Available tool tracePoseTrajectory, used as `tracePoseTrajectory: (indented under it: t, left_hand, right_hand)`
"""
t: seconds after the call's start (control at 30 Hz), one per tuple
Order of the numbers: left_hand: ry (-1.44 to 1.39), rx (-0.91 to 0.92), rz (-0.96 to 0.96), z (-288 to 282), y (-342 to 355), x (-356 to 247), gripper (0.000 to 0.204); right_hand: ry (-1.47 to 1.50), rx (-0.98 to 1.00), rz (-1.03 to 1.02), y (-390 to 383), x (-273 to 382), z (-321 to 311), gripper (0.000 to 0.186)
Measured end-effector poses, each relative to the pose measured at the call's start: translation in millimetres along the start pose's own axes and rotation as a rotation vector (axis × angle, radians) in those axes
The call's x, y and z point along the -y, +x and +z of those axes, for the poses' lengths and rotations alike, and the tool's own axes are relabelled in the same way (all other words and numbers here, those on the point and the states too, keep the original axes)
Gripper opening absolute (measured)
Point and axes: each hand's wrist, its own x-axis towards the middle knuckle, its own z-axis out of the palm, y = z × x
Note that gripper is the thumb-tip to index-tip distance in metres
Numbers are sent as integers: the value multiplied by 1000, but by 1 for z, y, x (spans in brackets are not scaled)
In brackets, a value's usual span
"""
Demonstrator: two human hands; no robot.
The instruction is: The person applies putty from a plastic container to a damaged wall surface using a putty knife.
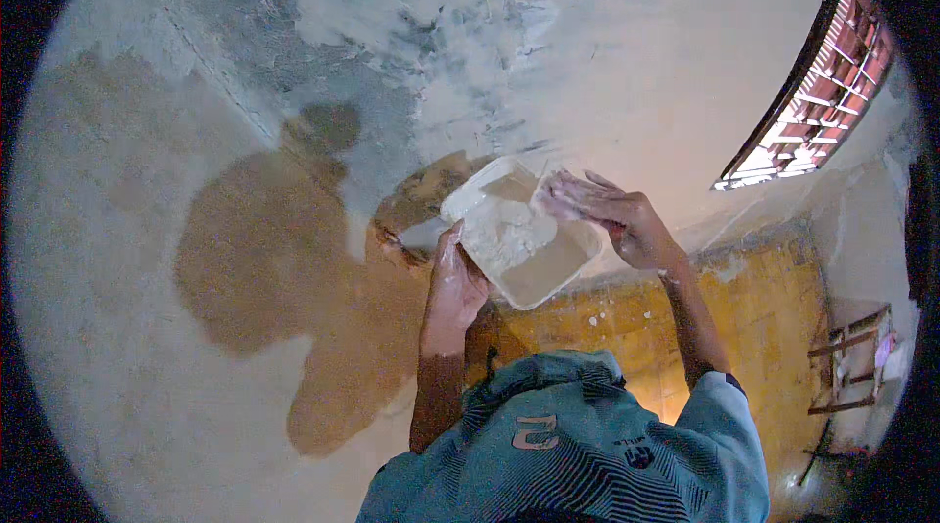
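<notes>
A white rectangular plastic tub [530,300] is tilted in front of my chest, with thick white paste [507,232] inside. My left hand [458,278] is closed round its left side, from below. At the tub's right rim is my right hand [612,217], its fingers long, bent at the knuckles and coated with white paste. A pale flat edge shows by those fingertips; what they grip cannot be made out. Ahead, the wall [441,23] carries uneven white smears over a grey surface.
A barred window opening [818,92] is at the upper right. Yellowish floor [754,317] lies below, with a wooden frame-like stand [850,363] at the right. Brownish round shadows [264,249] fall on the pale wall at left.
</notes>
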Motion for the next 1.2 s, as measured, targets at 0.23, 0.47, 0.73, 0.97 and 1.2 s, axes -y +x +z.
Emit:
tracePoseTrajectory:
  t: [0.23, 0.47, 0.73, 0.97, 1.2]
  left_hand:
    - [-12, 20, -27, -1, 12, 3, 48]
    - [41, 82, 57, -14, 5, 13, 62]
    - [35, -36, 37, -13, 2, 27, 58]
    - [51, 69, 21, -4, 3, 33, 56]
    - [162, 86, -68, 16, 0, 32, 67]
  right_hand:
    - [487, -356, 600, -16, -33, 1, 42]
    - [680, -653, 616, 12, 23, -27, 36]
    - [-36, -373, 528, 25, 49, 17, 25]
    - [-201, -317, 476, 36, 40, 16, 35]
    - [-128, -321, 381, 46, 21, 20, 28]
